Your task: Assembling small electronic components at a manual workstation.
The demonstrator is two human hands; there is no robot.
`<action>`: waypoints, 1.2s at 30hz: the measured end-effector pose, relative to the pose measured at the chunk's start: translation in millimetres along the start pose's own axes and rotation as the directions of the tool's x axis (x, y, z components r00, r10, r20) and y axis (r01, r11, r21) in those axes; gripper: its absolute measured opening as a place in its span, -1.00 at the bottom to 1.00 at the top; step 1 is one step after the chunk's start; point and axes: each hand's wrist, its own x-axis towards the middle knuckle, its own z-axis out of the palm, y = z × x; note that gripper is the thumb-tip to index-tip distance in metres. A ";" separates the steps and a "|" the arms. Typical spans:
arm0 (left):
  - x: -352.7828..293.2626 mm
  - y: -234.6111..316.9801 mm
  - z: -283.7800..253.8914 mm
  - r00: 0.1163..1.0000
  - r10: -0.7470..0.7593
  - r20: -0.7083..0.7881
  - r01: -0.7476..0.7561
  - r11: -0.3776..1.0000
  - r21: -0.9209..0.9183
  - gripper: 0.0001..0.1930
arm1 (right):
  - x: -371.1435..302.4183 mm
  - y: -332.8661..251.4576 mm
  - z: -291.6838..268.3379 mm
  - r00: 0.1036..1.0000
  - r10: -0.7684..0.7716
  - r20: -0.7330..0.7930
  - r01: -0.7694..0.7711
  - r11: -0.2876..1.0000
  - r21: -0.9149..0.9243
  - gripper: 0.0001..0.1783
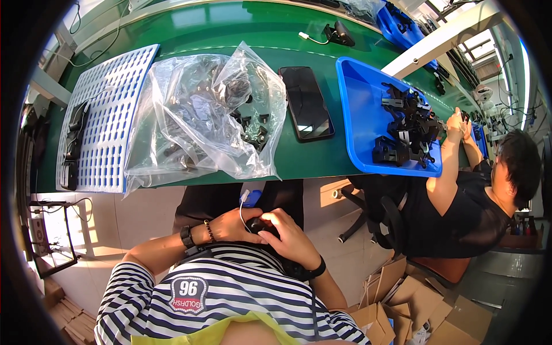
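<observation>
Close to my lap, just off the table's near edge, both hands are closed around a small black plastic part [264,226]. A thin white cable [242,215] with a small white connector rises from it. My left hand [233,226] grips from the left side, its fingers partly hidden. My right hand [292,238] wraps the part from the right, thumb and fingers bent over it. On the table ahead lies a clear plastic bag [190,123] with black pieces inside. A blue tray [359,132] of black brackets [402,126] stands to the right.
A white slotted tray [112,115] carries several black parts [72,146] at left. A black phone [306,103] lies beside the bag. Farther back sits a black part with a white cable [339,34]. A co-worker [460,213] sits at right; cardboard boxes [443,310] lie below.
</observation>
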 end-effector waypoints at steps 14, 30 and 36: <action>3.5 -0.8 -2.3 0.996 -0.089 0.030 0.090 0.996 -0.013 -0.44 | 6.5 0.2 11.5 0.994 0.053 -0.092 -0.059 0.996 -0.071 -0.73; 1.9 -3.3 3.6 1.000 0.008 -0.014 -0.009 0.999 -0.044 -0.45 | 4.0 3.4 10.9 0.995 0.074 -0.060 -0.075 0.997 -0.002 -0.69; 2.3 -0.8 1.0 0.997 -0.077 0.008 0.077 0.997 -0.030 -0.47 | 4.2 4.6 3.2 1.000 0.005 -0.024 -0.004 0.999 0.039 -0.71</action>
